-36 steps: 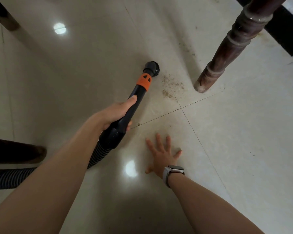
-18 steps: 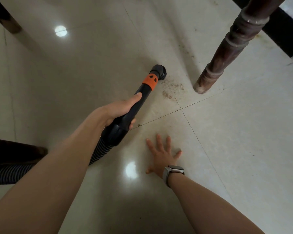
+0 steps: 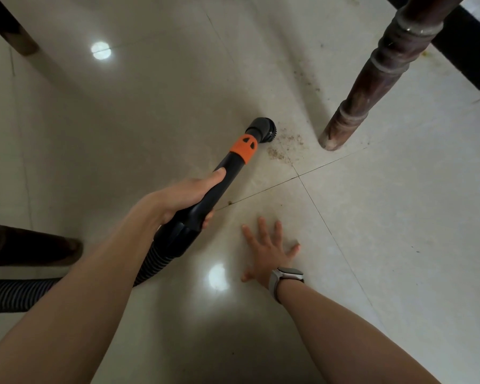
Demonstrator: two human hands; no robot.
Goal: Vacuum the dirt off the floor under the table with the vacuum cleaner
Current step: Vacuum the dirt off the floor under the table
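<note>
The person's left hand is gripping a black vacuum wand with an orange collar, its round brush head touching brown dirt specks beside a dark turned wooden table leg. The right hand is lying flat, fingers spread, on the glossy cream tiled floor.

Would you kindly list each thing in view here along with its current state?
Left hand: grips the vacuum wand.
Vacuum wand: held, angled down toward the floor.
Brush nozzle: at the edge of the dirt.
Dirt: scattered, not yet vacuumed.
Right hand: flat on the floor, fingers spread.
Table leg: standing beside the dirt.
Hose: trailing back left.
</note>
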